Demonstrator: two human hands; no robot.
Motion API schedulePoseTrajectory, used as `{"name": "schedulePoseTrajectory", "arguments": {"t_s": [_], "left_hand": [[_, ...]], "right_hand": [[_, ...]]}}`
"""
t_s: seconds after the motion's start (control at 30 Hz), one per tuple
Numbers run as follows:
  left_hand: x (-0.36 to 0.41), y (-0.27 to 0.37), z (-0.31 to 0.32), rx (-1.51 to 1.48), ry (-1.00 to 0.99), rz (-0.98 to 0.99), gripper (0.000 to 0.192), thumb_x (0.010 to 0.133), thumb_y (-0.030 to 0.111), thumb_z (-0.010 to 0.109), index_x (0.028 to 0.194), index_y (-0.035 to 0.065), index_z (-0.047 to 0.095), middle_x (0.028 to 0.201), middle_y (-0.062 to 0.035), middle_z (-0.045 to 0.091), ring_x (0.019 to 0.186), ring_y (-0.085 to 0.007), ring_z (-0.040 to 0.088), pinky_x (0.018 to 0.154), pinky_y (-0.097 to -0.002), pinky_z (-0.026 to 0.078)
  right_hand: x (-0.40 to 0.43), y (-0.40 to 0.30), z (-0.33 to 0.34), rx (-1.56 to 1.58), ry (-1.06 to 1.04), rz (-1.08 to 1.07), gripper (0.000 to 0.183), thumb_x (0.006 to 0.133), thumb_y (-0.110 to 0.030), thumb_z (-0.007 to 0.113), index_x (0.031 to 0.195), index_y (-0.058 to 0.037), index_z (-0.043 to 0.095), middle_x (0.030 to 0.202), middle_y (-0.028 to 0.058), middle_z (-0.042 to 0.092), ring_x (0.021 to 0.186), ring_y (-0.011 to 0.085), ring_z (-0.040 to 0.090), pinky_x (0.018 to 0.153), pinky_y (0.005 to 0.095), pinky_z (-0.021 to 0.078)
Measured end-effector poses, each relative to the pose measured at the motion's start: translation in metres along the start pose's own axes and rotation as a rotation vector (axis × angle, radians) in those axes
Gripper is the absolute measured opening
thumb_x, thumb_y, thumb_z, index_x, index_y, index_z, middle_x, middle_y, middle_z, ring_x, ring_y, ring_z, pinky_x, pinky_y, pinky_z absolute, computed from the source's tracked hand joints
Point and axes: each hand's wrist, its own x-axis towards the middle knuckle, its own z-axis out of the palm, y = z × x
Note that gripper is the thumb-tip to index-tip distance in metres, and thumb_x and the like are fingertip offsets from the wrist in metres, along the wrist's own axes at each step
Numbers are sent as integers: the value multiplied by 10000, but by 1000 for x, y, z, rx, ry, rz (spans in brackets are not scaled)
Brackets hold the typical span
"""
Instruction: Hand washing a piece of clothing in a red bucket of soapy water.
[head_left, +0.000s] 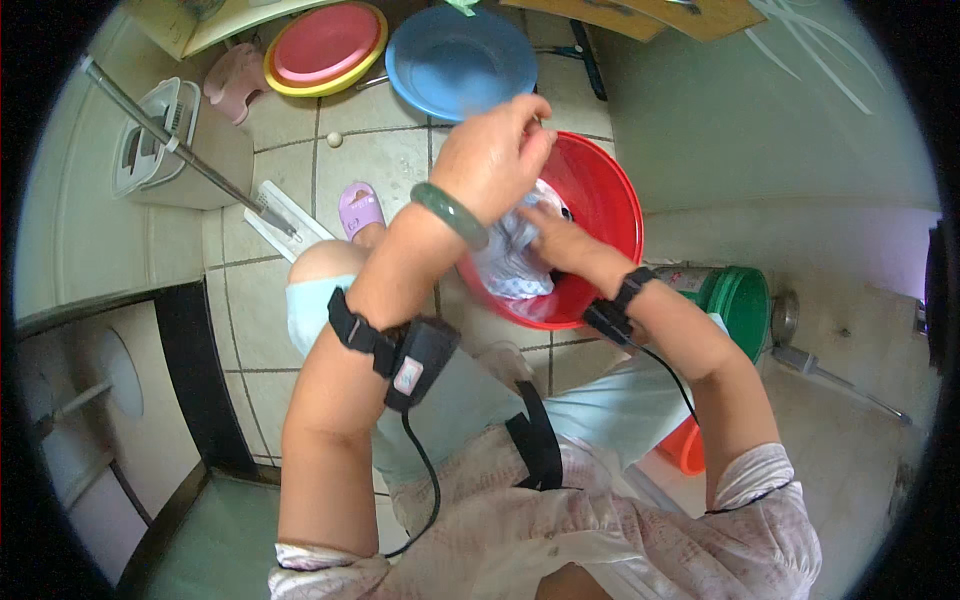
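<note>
A red plastic bucket (611, 187) stands on the floor before me, with light-blue cloth (510, 255) bunched inside. Part of the cloth has a pale checked pattern, and something white and dark lies beside it. My right hand (566, 241) reaches into the bucket with its fingers on the cloth, seemingly gripping it. Above the bucket's far left rim is my left hand (491, 154), its fingers curled towards the thumb. Whether anything small is between those fingers cannot be seen. A green bangle (450, 214) circles the left wrist.
A blue basin (461, 64) lies beyond the bucket, near stacked pink and yellow basins (326, 49). A pink stool (236, 79) and a lidded bin (157, 142) stand at left, by a metal-handled flat mop (187, 157). At right are a green bucket (742, 311) and an orange-red container (686, 448).
</note>
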Motion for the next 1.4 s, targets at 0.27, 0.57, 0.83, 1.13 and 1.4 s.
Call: {"name": "schedulePoseTrajectory", "arguments": {"t_s": [0.27,0.57,0.83,1.13,1.4], "left_hand": [[10,4,-7,260,-33,96,223,787,127,606,982,28,563,848,-159,608,804,-324,586,704,-381,465],[14,10,-32,287,-267,-116,305,750,108,639,1031,24,553,889,-141,601,822,-309,576,711,-379,453],[13,3,-8,292,-261,-45,275,786,125,589,1035,25,530,870,-147,596,808,-297,575,726,-378,457],[-17,-27,79,-802,-96,-964,563,864,450,514,1263,74,382,1209,-161,489,1107,-289,488,857,-404,404],[-40,-45,118,-1460,-239,-1310,654,856,638,345,1193,93,476,1153,-153,541,1063,-325,525,900,-497,410]], "right_hand": [[80,84,127,-212,-290,2,546,813,-114,495,1337,-139,343,1391,239,232,1172,435,393,953,475,381],[107,65,90,-19,-308,10,312,810,-113,473,1099,-66,583,1193,212,522,1080,340,527,893,431,432],[97,66,79,-64,-269,56,278,792,-108,481,1025,-51,621,1047,211,599,991,323,582,866,403,452],[6,36,-64,786,341,110,517,777,75,427,1270,-79,401,992,48,544,901,160,530,747,292,469],[-83,-57,-47,792,419,-55,306,859,-190,559,1116,-26,533,1050,123,572,995,202,540,867,319,425]]}}
